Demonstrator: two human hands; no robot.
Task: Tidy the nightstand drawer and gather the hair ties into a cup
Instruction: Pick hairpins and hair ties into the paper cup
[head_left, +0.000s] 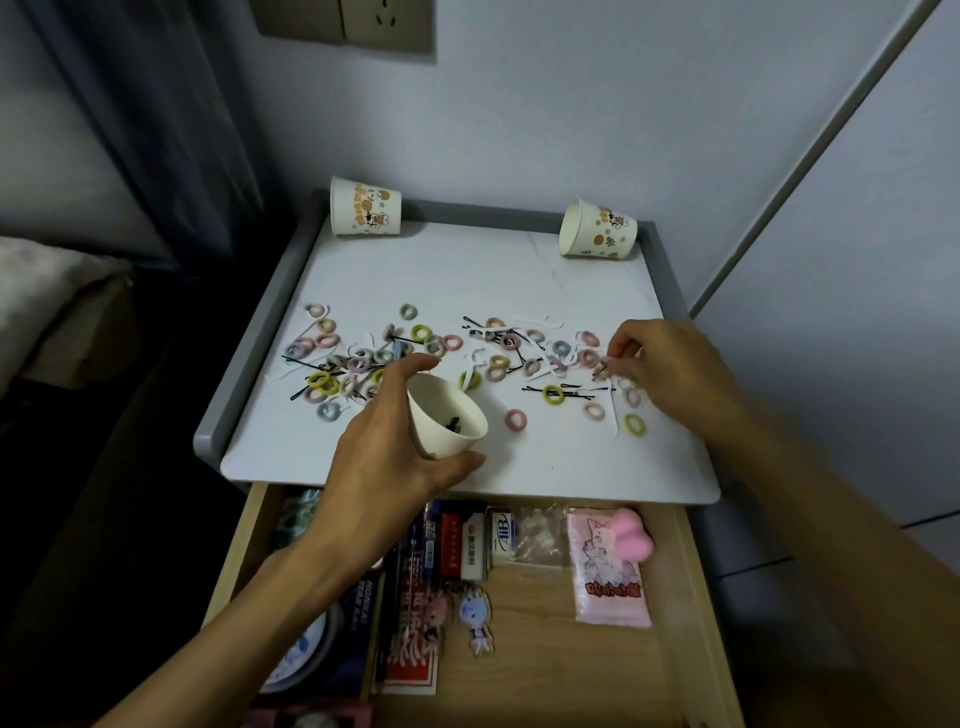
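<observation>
My left hand (384, 467) grips a white paper cup (447, 415), tilted toward the right above the nightstand top (519, 280); something small and dark lies inside it. Several pastel hair ties (515, 419) lie scattered across the top, mixed with black bobby pins (566, 389) and white floss picks (524, 325). My right hand (670, 369) reaches into the right part of the scatter, its fingertips pinching something small there; what it is I cannot make out.
Two printed paper cups lie on their sides at the back, one at the left (365, 208) and one at the right (597, 229). The open drawer (691, 571) below holds boxes, a pink packet (608, 571), keychains and a round clock face. A wall stands behind, a curtain at left.
</observation>
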